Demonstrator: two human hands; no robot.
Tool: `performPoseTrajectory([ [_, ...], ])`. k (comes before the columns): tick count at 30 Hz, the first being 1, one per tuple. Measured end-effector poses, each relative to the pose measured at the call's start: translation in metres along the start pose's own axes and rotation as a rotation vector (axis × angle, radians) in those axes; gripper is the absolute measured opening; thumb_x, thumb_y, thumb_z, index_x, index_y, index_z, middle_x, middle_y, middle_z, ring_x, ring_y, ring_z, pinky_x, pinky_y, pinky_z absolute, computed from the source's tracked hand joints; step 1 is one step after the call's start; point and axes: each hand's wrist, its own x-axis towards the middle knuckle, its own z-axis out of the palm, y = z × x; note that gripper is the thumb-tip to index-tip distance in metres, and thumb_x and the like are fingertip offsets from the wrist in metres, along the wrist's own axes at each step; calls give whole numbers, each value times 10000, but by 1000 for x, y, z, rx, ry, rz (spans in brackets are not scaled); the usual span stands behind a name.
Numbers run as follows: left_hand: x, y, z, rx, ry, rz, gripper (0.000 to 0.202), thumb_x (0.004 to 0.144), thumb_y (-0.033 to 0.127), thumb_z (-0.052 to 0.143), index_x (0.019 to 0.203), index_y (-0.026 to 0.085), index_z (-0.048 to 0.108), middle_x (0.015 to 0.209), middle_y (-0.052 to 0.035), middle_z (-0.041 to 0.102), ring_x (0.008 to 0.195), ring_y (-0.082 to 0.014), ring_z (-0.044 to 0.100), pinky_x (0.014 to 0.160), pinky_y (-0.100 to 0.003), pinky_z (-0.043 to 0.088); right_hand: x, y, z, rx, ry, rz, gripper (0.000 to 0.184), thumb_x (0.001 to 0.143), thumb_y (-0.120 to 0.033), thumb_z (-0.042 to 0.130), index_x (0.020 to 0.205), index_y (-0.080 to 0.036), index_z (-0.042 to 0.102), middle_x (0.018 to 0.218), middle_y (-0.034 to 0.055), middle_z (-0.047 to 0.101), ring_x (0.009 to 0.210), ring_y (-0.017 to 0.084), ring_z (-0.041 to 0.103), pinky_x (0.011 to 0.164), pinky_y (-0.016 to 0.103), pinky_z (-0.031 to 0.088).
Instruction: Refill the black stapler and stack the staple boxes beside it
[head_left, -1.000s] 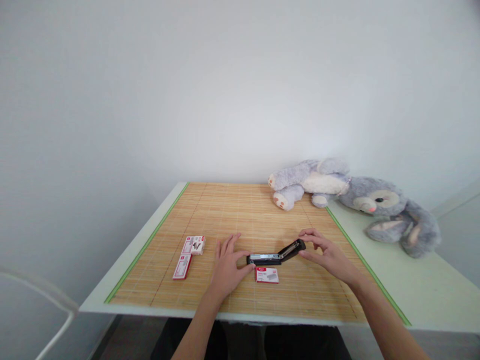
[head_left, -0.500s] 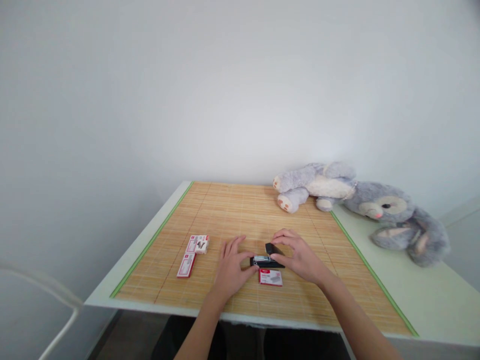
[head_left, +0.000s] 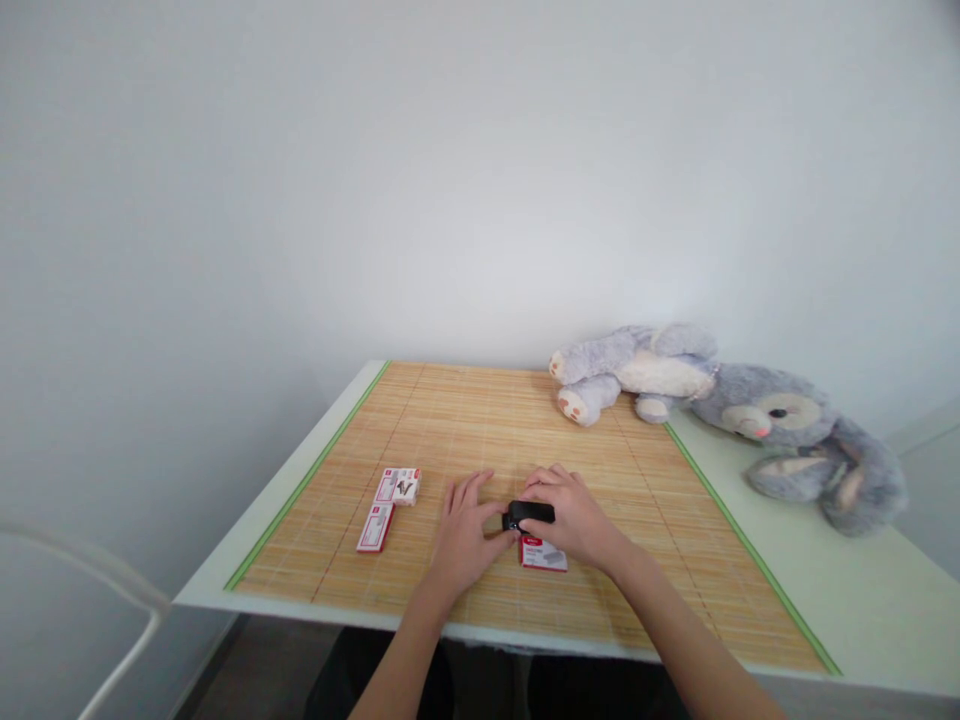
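Observation:
A black stapler [head_left: 531, 514] lies on the bamboo mat [head_left: 465, 420], its top arm lowered over the base. At the stapler's left end, the thumb and index finger of my left hand [head_left: 466, 530] pinch the base, while the other fingers rest spread on the mat. My right hand [head_left: 574, 512] grips the top arm from the right, thumb on the near side and fingers on the far side. Just in front of the stapler is a red and white staple box [head_left: 544, 556], partly covered by my right hand.
Left of my hands lie more small red and white boxes [head_left: 375, 528], one carrying a stapler picture [head_left: 405, 487]. A grey plush rabbit [head_left: 667, 375] lies along the back right, against the wall. A white bent tube [head_left: 142, 640] is at the lower left.
My right hand has moved left and down, swinging the stapler's raised top arm shut over its metal tray. My left hand has stayed at the stapler's left end.

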Motion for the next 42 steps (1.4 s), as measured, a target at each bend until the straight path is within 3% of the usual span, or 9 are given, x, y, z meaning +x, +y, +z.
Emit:
performPoseTrajectory([
  [4,0,-1,1,-7,12,6,306,836,441,780,1127,353,751,1592,-12,428,1472,-304,352,1259,-581,193,-12,10,0,-36,6,36,301,786,-291,841,1064,-300,724,1149,32,678,1096,260,567,936,412,427],
  [9,-1,-1,1,-30,34,4,378,867,367,747,1241,345,698,1610,-25,390,1476,-297,346,1214,-535,309,-48,35,5,-82,126,161,174,850,-349,773,1007,-288,729,1108,55,677,1061,280,587,894,422,463],
  [15,-9,12,-5,-102,52,-17,346,947,295,598,1288,322,645,1330,-43,611,1266,-250,524,1110,-470,405,-88,52,20,-64,330,282,183,912,-412,704,1038,-279,709,1043,69,663,1012,289,601,886,444,483],
  [19,-19,35,-4,-91,-63,54,472,841,356,724,1298,317,610,1266,-29,649,1189,-266,543,1081,-461,398,-94,57,31,-33,396,312,184,902,-445,711,944,-268,681,992,61,654,959,279,602,845,431,493],
  [24,-24,54,9,11,-117,76,604,832,351,708,1410,361,533,1241,-29,654,1172,-276,542,1076,-458,368,-93,56,34,-37,397,299,202,904,-453,704,901,-262,639,945,50,633,922,268,589,825,424,482],
  [28,-23,52,18,120,-23,-48,524,881,328,631,1399,335,556,1159,-59,661,1124,-289,564,1033,-478,372,-93,49,31,-55,359,295,222,914,-442,691,873,-253,582,916,47,607,893,262,568,800,415,469],
  [32,-23,44,22,123,27,-111,466,884,459,647,1323,306,610,1177,-89,674,1137,-326,574,1027,-511,364,-93,38,27,-66,319,270,205,899,-411,701,897,-253,570,929,49,604,901,269,568,798,418,466],
  [38,-28,24,5,-41,-85,-78,886,672,590,837,1447,307,513,1325,-92,658,1188,-341,587,1042,-484,367,-98,26,25,16,235,212,274,829,-380,769,1008,-256,602,1016,59,630,974,281,583,833,419,482],
  [42,-24,21,-9,-98,-175,-63,730,712,498,831,1377,340,576,1200,-39,704,1082,-288,620,981,-436,379,-101,25,28,73,206,191,273,823,-317,763,1037,-256,604,1059,59,638,1004,279,583,866,426,479],
])
